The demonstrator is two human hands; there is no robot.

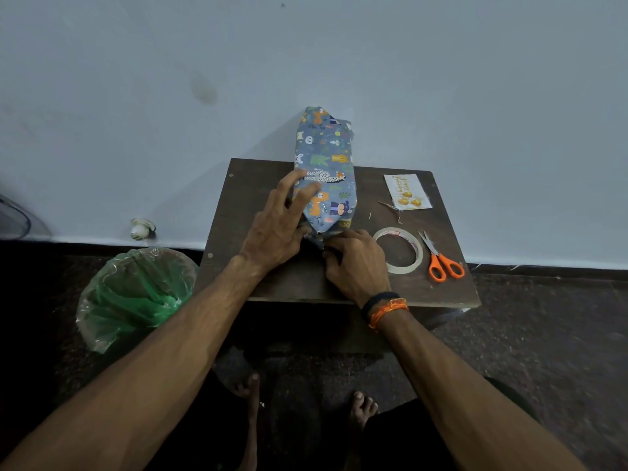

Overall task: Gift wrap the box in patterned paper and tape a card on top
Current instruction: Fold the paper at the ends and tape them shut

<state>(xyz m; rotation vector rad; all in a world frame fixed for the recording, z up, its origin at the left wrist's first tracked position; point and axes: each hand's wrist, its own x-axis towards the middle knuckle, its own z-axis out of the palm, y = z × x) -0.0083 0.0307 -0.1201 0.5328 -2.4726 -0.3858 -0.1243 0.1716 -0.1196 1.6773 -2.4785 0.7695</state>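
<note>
A long box wrapped in blue animal-patterned paper (pixel 326 164) lies on the small dark wooden table (pixel 258 185), its far end reaching past the table's back edge. My left hand (pixel 278 226) rests on the box's near left side with fingers spread flat on the paper. My right hand (pixel 353 260) is at the near end, fingers curled onto the folded paper flap there. The fold under my fingers is hidden. A white card with gold ornaments (pixel 407 192) lies flat at the table's back right, apart from the box.
A roll of clear tape (pixel 400 250) lies right of my right hand, with orange-handled scissors (pixel 441 260) beside it. Small paper scraps (pixel 390 207) lie near the card. A bin with a green plastic liner (pixel 136 294) stands on the floor at the left.
</note>
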